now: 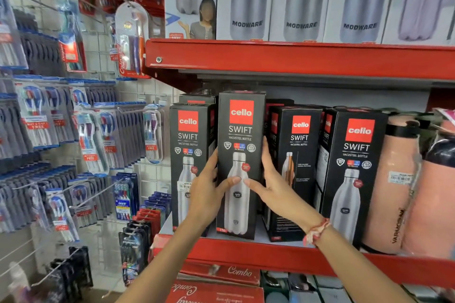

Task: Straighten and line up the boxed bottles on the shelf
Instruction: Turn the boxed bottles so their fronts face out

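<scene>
Grip: both hands are clamped on one tall black boxed bottle [240, 165], the left hand [209, 188] on its left edge and the right hand [273, 184] on its right edge, thumbs meeting across the printed front.
Where it stands: on the red shelf [270, 257], second in the front row, between a shorter-looking box on the left [188, 155] and a turned box on the right [295, 162].
Row: a fourth box [354, 170] stands further right, beside pink flasks [394, 187]; the turned box sits back and angled, so the fronts do not line up.
Handling: likely stiff card around a steel bottle, so fairly heavy and top-tall; glossy faces may slip under thumbs.
Where to hold: low-to-middle on both side edges, as now, which should steady it against tipping.
Risk: squeezing the thin card could dent it; sliding may nudge the neighbours.
Step in hand: probably squaring this box to the shelf's front edge.
</scene>
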Tool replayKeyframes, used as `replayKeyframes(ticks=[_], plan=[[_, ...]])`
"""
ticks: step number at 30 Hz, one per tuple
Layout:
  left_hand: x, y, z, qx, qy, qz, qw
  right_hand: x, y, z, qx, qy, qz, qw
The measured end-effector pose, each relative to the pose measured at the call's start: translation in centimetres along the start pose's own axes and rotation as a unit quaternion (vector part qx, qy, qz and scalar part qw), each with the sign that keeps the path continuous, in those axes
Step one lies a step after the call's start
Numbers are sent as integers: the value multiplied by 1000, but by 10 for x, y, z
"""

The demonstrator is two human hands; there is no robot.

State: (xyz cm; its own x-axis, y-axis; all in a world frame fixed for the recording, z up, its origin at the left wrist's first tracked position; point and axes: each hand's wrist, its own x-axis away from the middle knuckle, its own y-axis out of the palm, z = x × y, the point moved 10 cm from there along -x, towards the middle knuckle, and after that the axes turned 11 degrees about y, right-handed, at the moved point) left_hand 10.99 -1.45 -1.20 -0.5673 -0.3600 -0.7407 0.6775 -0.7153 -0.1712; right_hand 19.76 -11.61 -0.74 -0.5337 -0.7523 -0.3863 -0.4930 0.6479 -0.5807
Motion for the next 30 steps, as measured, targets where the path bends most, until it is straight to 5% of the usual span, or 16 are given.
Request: replayKeyframes(ticks=[13, 18, 20, 25, 30], plan=[[10, 7, -30, -110, -36, 5, 993, -1, 5, 18, 48, 24, 77, 996], [16, 2, -32, -152, -50, 20, 987, 55, -45, -18, 122, -74, 363, 921], [21, -3, -20, -147, -20, 53, 987, 71, -56, -14, 170, -39, 440, 881], [26, -1, 28, -190, 86, 116, 971, 56, -50, 45, 148, 203, 354, 901], [27, 15, 41, -133, 76, 87, 984, 59, -59, 44, 99, 169, 358, 913]])
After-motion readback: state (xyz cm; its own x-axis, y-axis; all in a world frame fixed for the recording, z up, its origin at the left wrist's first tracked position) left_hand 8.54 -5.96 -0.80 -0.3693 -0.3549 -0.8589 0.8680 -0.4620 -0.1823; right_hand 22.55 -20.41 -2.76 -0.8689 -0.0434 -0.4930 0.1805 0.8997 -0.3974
